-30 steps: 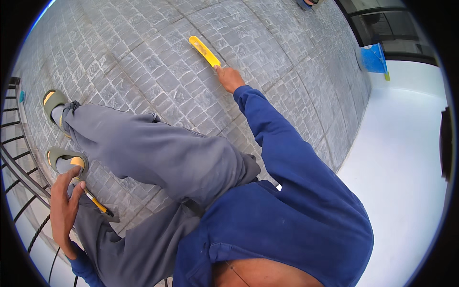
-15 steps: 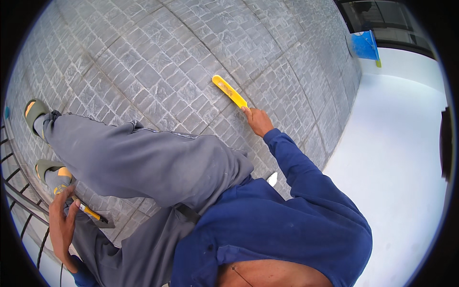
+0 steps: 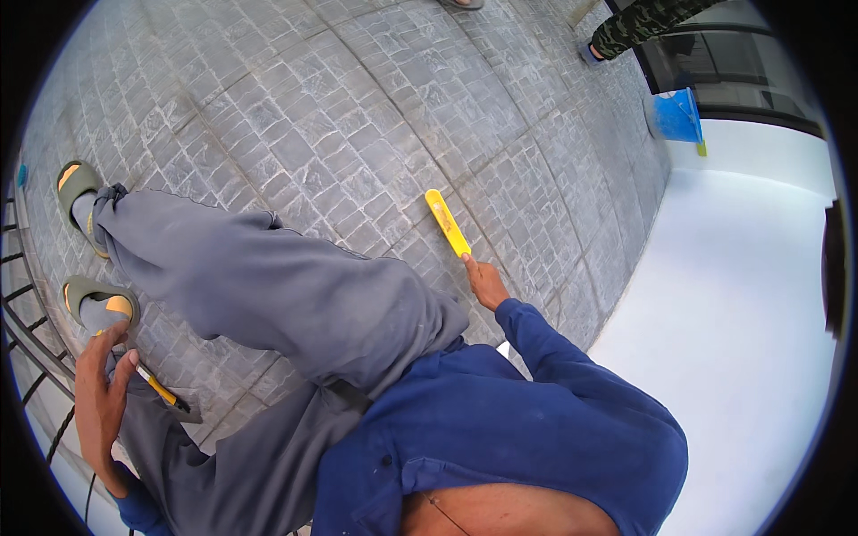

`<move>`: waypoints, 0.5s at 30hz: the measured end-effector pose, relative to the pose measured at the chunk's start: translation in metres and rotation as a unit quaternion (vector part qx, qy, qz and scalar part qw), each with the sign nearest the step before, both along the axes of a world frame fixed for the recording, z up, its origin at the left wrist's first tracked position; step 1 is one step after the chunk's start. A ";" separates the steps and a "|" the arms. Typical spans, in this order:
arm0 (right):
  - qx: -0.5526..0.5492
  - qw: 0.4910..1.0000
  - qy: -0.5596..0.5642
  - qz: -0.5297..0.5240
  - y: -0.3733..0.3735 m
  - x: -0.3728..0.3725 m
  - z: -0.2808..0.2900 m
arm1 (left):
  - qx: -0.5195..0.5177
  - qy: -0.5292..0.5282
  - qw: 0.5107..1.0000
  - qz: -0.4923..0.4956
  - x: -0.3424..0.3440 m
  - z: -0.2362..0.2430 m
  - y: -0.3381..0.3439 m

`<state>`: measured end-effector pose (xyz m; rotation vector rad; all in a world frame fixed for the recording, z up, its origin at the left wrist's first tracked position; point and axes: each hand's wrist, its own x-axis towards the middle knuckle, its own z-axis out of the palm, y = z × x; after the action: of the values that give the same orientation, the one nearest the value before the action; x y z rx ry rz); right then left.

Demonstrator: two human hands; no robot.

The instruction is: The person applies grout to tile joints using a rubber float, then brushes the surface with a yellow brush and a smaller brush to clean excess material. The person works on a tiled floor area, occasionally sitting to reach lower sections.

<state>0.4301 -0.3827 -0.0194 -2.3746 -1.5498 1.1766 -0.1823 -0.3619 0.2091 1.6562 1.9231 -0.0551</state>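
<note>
My right hand [image 3: 487, 284] is closed round the near end of a long, narrow yellow plastic tool [image 3: 446, 221]. Its far end is rounded, and whitish-brown smears mark its face. The tool points away from me over the grey paving. At the lower left, beside my sandalled foot [image 3: 103, 302], is my left hand [image 3: 100, 389], thumb and fingers bent toward each other. A slim scraper [image 3: 162, 388] with a yellow and black handle reaches out from its fingertips. A flat grey part shows at the scraper's far end; the grip itself is partly hidden.
A blue bucket [image 3: 677, 116] stands at the upper right by a white wall [image 3: 733, 295]. A person's camouflage trouser leg [image 3: 648, 27] and another foot [image 3: 463, 4] show at the top. Black railings [image 3: 27, 330] run along the left. Something small and white [image 3: 505, 349] lies beside my waist.
The view has turned, so the bucket sits lower and my feet higher. The yellow tool appears lower and more upright. A person's leg and another foot have come into view at the top.
</note>
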 end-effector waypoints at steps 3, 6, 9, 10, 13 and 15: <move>-0.101 0.982 0.106 -0.122 -0.032 -0.010 0.009 | -0.011 -0.028 0.999 0.016 -0.005 -0.002 -0.002; -0.082 0.962 0.208 -0.155 -0.018 -0.038 0.018 | -0.048 -0.031 0.998 0.020 -0.004 -0.004 0.000; -0.027 0.955 0.271 -0.113 0.025 -0.078 0.016 | -0.048 -0.051 0.997 0.012 -0.002 -0.005 0.003; -0.063 0.929 0.330 -0.155 0.041 -0.091 0.015 | -0.040 -0.059 0.997 0.008 -0.003 -0.005 0.004; -0.039 0.904 0.384 -0.183 0.088 -0.138 0.005 | -0.023 -0.076 0.997 0.008 -0.006 -0.004 0.006; -0.050 0.856 0.465 -0.219 0.115 -0.165 0.002 | -0.029 -0.069 0.997 0.023 -0.009 -0.005 0.005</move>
<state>0.2651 -0.2681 -0.0177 -1.5737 -0.5999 1.8604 -0.1910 -0.3572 0.2044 1.5373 1.8366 0.0214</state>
